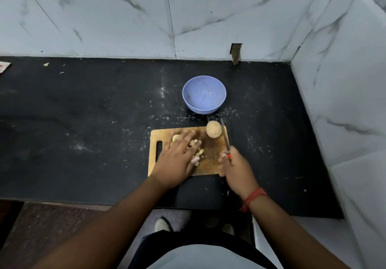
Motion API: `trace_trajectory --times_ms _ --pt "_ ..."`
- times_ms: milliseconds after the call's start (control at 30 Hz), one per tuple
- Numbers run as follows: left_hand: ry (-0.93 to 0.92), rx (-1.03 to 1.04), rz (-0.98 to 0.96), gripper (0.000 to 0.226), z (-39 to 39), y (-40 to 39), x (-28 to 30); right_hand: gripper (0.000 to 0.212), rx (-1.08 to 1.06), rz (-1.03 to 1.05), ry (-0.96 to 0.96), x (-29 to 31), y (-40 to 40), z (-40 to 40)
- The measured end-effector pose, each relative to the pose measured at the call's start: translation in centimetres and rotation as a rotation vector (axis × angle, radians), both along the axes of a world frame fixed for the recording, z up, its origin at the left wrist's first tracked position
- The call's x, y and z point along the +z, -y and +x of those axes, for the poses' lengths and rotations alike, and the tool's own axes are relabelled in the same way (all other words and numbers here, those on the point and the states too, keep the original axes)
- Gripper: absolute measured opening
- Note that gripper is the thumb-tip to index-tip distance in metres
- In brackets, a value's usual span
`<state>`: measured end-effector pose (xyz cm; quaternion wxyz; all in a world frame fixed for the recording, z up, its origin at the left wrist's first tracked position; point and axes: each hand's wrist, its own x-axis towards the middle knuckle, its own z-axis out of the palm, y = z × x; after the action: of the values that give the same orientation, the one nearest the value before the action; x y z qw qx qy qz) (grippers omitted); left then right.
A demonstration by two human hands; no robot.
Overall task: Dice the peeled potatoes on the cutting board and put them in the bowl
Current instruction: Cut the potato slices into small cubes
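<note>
In the head view, pieces could scatter off the cutting board [211, 153] if the left hand [177, 160], spread flat over the diced potato [197, 150] at frame centre, sweeps carelessly. The right hand [234, 166], fist closed on the knife [225, 137], sits lower right of the whole potato [213, 129]. The bowl [204, 94] above looks empty.
</note>
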<state>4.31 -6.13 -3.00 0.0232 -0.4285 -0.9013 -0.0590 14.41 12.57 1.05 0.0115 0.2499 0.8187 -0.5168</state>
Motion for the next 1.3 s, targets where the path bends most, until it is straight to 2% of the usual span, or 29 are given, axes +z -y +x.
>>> trace_trajectory --times_ms 100,267,433,600,700,867,933,1100,1167,1300 --pt "0.123 0.239 -0.033 0.060 -1.6 0.9 0.6 0.012 0.148 0.238 -0.060 -1.2 1.2 -2.6" --pt "0.210 0.206 -0.046 0.070 -3.2 1.8 0.6 0.014 0.295 0.272 -0.044 -1.7 3.6 -5.2" --pt "0.270 0.191 0.061 0.071 -3.8 1.7 1.0 0.015 0.142 0.268 -0.077 -1.6 3.5 -5.7" --pt "0.395 0.173 0.229 0.033 -4.5 1.6 1.2 0.015 0.178 0.224 -0.039 -2.1 4.1 -6.1" --pt "0.473 0.218 0.298 0.031 -4.9 1.5 1.5 0.014 0.098 0.222 -0.070 -2.2 3.9 -6.2" --pt "0.552 0.272 0.520 0.031 -4.5 0.3 2.6 0.014 0.046 0.231 -0.129 -1.5 4.0 -6.1" --pt "0.586 0.213 0.554 0.029 -3.6 -0.9 3.1 0.014 -0.075 0.230 -0.171 -1.0 3.3 -5.9" --pt "0.708 -0.008 0.587 0.033 -0.3 -4.4 2.8 0.012 -0.218 -0.017 -0.003 -0.9 0.4 -4.7" --pt "0.615 -0.100 0.478 0.044 0.4 -4.8 2.0 0.012 -0.212 0.005 0.035 -0.9 -0.4 -3.8" --pt "0.120 -0.267 0.065 0.057 0.3 -3.2 -0.2 0.012 -0.141 0.159 0.133 -1.5 -0.9 -2.8"
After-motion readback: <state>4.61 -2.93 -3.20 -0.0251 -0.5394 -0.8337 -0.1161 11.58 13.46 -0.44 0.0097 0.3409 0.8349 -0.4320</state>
